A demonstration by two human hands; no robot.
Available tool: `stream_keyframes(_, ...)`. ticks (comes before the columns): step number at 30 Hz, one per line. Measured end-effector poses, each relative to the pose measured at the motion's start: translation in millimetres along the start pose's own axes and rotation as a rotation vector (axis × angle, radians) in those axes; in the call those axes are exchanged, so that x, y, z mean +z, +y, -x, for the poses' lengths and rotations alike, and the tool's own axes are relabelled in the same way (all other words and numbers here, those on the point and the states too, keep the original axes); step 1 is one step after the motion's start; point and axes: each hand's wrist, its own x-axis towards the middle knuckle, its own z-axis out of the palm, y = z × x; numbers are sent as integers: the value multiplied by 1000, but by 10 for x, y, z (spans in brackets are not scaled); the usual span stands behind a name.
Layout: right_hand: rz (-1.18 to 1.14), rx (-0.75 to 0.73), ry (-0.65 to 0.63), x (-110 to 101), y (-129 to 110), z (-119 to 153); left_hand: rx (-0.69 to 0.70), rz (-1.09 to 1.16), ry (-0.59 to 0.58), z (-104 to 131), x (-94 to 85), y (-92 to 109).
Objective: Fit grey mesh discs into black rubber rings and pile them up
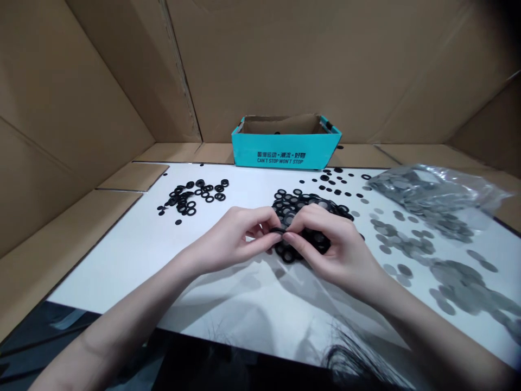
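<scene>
Between the fingertips of both hands is a small black ring, seen nearly edge-on. My left hand pinches its left side with thumb and forefinger. From the right, my right hand pinches the other side, its thumb almost touching the left one. Whether a disc sits inside the ring is hidden by the fingers. Just behind and below the hands lies a heap of black rings with grey discs in them, partly covered by my right hand.
Loose black rings lie at the left. Small black pieces are scattered behind the heap. Grey discs spread over the right side, near a clear plastic bag of discs. A turquoise box stands at the back, against cardboard walls.
</scene>
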Motion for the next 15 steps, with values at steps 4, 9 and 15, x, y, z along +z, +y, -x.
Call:
stream_keyframes(4, 52, -36, -6, 21, 11, 16, -8, -56, -60, -8, -26, -13)
stream_keyframes(9, 126, -52, -20, 13, 44, 12, -66, -6, 2, 0, -8, -46)
stream_keyframes(15, 109, -26, -28, -15, 34, -8, -28, 35, 48, 14, 19, -28)
